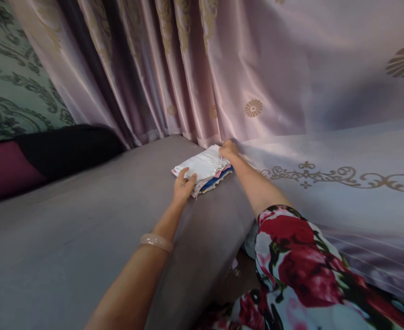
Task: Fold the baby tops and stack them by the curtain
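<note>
A small stack of folded cloths (pixel 202 164) lies near the far corner of a grey-covered surface (pixel 112 215). White fabric is on top, with pink, blue and pale yellowish layers showing along the near right edge. My left hand (pixel 184 184) grips the stack's near left edge, its thumb and a finger visible at the top cloth; the other fingers are partly hidden. At the far right corner, my right hand (pixel 228 149) is closed on the fabric, its fingertips tucked out of sight. A pale bangle (pixel 156 242) circles my left wrist.
Pink curtains (pixel 184 68) with gold patterns hang behind and to the right, close to my right hand. A black and maroon cushion-like object (pixel 68 149) lies along the left back, before green patterned wallpaper (pixel 16 87). My floral sleeve (pixel 298 256) fills the lower right.
</note>
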